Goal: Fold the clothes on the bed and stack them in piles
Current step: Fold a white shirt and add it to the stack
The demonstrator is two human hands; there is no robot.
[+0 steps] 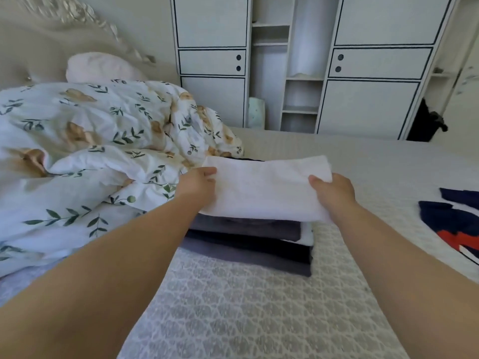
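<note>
Both our hands, left (198,186) and right (334,193), grip the folded white garment (261,189), which we judge needs lowering squarely onto the dark pile (248,242).

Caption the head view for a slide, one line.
Both hands, left hand and right hand, lower a folded white towel onto the stack of folded clothes.

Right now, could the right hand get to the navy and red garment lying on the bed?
Probably not yet: the right hand grips the folded white cloth together with the left hand. The way over the bedspread to the navy and red garment looks open.
</note>
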